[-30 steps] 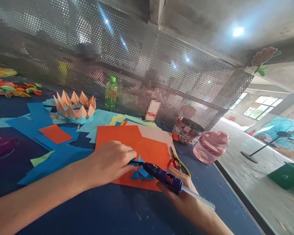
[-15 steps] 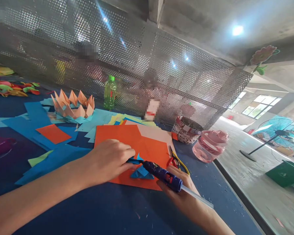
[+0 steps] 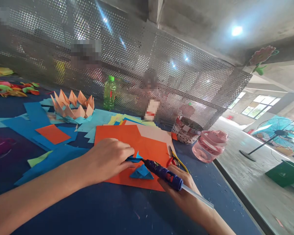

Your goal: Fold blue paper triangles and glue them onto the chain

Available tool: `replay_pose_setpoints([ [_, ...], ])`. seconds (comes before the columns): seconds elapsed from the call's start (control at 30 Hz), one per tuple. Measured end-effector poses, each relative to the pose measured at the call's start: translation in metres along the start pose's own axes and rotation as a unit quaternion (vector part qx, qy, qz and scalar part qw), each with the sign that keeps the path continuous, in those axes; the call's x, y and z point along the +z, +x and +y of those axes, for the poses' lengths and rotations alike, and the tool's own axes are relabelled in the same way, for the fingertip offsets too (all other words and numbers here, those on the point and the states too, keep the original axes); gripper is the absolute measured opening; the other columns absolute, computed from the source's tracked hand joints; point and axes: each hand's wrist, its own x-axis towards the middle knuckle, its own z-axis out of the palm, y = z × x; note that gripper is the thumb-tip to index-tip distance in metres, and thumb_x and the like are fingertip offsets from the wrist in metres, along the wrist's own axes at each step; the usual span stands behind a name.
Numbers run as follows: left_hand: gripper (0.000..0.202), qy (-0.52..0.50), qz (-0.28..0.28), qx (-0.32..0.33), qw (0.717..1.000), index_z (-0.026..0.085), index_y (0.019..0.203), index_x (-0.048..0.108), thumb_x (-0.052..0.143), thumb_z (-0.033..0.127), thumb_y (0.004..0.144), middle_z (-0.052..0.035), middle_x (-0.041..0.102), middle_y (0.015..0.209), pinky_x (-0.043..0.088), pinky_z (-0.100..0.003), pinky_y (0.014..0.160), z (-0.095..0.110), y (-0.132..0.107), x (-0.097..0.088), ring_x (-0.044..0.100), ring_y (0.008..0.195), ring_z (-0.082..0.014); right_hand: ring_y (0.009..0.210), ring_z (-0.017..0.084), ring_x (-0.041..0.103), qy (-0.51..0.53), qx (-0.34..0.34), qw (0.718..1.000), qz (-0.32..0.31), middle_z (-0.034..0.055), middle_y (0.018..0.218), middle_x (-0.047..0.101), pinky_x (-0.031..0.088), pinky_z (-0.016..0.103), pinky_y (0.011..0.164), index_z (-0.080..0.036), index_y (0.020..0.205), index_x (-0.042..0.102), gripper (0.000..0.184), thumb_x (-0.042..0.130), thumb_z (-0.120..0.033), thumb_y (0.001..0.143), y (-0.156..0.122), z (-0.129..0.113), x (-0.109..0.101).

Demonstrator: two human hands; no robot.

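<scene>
Head view: the right grip (image 3: 183, 192) is clenching a glue gun (image 3: 161, 172), its long axis pointing up-left at a blue paper scrap (image 3: 134, 159) that is touching the curled left grip (image 3: 107, 158), whose hold is unclear.

I'm looking out across the dark blue tabletop (image 3: 112, 212), and a folded peach paper crown (image 3: 72, 107) is sitting on scattered blue sheets, with a green plastic bottle (image 3: 109, 93) standing just behind it. Over on the left, a heap of multicoloured paper petals (image 3: 7, 88) is lying near the table's far edge, and a purple object (image 3: 0, 147) is glinting below it. To the right, a woven paper basket (image 3: 186, 130) is sitting just beside a pink plastic jar (image 3: 209, 147). A perforated metal screen (image 3: 186, 75) is rising along the far side, while a teal pedestal fan (image 3: 276, 133) and a green bin (image 3: 286, 174) are standing out on the floor beyond.
</scene>
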Motion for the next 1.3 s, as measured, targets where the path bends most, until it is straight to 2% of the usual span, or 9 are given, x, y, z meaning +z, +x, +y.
replay_pose_setpoints([
  [0.4, 0.015, -0.016, 0.022, 0.005, 1.000, 0.022, 0.082, 0.064, 0.062, 0.035, 0.090, 0.0004, 0.067, 0.072, 0.029, -0.032, 0.058, -0.005, -0.001, -0.001, 0.062, 0.067, -0.0201, 0.058, 0.010, 0.041, -0.003, 0.006, 1.000, 0.020, -0.0028, 0.068, 0.050, 0.033, 0.022, 0.054, -0.020, 0.070, 0.045, 0.028, 0.056, -0.032, 0.092, 0.002, 0.000, -0.003],
  [0.6, 0.018, -0.012, 0.026, -0.002, 1.000, 0.022, 0.079, 0.063, 0.061, 0.037, 0.089, 0.0001, 0.066, 0.070, 0.028, -0.032, 0.055, -0.007, -0.001, -0.005, 0.061, 0.064, -0.0196, 0.062, 0.012, 0.047, -0.033, 0.007, 0.999, 0.043, -0.0007, 0.072, 0.057, 0.038, 0.023, 0.058, -0.020, 0.074, 0.050, 0.022, 0.057, -0.031, 0.090, 0.002, 0.002, -0.008],
  [0.77, 0.020, -0.038, 0.035, -0.007, 0.999, 0.022, 0.078, 0.065, 0.062, 0.039, 0.088, 0.0000, 0.067, 0.069, 0.028, -0.031, 0.052, -0.011, 0.001, -0.005, 0.062, 0.064, -0.0204, 0.061, 0.014, 0.054, -0.092, 0.066, 0.992, 0.059, -0.0005, 0.076, 0.063, 0.040, 0.024, 0.058, -0.021, 0.094, 0.054, 0.019, 0.061, -0.037, 0.087, -0.012, 0.002, -0.026],
  [0.9, 0.021, -0.063, 0.032, -0.014, 0.997, 0.024, 0.082, 0.068, 0.060, 0.042, 0.088, -0.0015, 0.070, 0.073, 0.034, -0.029, 0.054, -0.015, 0.000, 0.000, 0.065, 0.068, -0.0211, 0.058, 0.016, 0.057, -0.158, 0.151, 0.974, 0.054, -0.0011, 0.074, 0.067, 0.040, 0.026, 0.056, -0.023, 0.101, 0.051, 0.018, 0.054, -0.036, 0.088, -0.039, 0.023, -0.052],
  [1.0, 0.025, -0.094, 0.042, -0.022, 0.994, 0.025, 0.090, 0.072, 0.058, 0.046, 0.088, -0.0038, 0.073, 0.081, 0.040, -0.028, 0.059, -0.017, 0.000, 0.005, 0.067, 0.075, -0.0226, 0.063, 0.021, 0.064, -0.212, 0.235, 0.946, 0.072, 0.0012, 0.080, 0.072, 0.043, 0.028, 0.059, -0.025, 0.100, 0.051, 0.026, 0.061, -0.034, 0.078, -0.065, 0.056, -0.076],
  [1.13, 0.028, -0.090, 0.012, -0.036, 0.995, 0.028, 0.099, 0.073, 0.060, 0.048, 0.085, -0.0053, 0.076, 0.093, 0.044, -0.031, 0.063, -0.019, 0.001, 0.007, 0.070, 0.085, -0.0275, 0.071, 0.025, 0.068, -0.234, 0.334, 0.905, 0.119, 0.0040, 0.085, 0.074, 0.046, 0.032, 0.063, -0.026, 0.094, 0.053, 0.033, 0.066, -0.044, 0.069, -0.096, 0.093, -0.102],
  [1.23, 0.032, -0.079, -0.003, -0.041, 0.996, 0.029, 0.109, 0.071, 0.059, 0.048, 0.085, -0.0062, 0.076, 0.102, 0.046, -0.033, 0.064, -0.020, 0.001, 0.007, 0.069, 0.092, -0.0319, 0.070, 0.025, 0.068, -0.223, 0.350, 0.900, 0.136, 0.0036, 0.083, 0.074, 0.046, 0.033, 0.063, -0.026, 0.094, 0.053, 0.034, 0.063, -0.049, 0.070, -0.109, 0.101, -0.108],
  [1.3, 0.031, -0.078, -0.004, -0.043, 0.996, 0.029, 0.108, 0.072, 0.058, 0.047, 0.086, -0.0072, 0.076, 0.101, 0.046, -0.035, 0.063, -0.022, 0.001, 0.008, 0.070, 0.090, -0.0329, 0.072, 0.025, 0.068, -0.213, 0.349, 0.901, 0.146, 0.0036, 0.081, 0.073, 0.047, 0.033, 0.065, -0.026, 0.096, 0.052, 0.035, 0.061, -0.049, 0.071, -0.112, 0.101, -0.107],
])
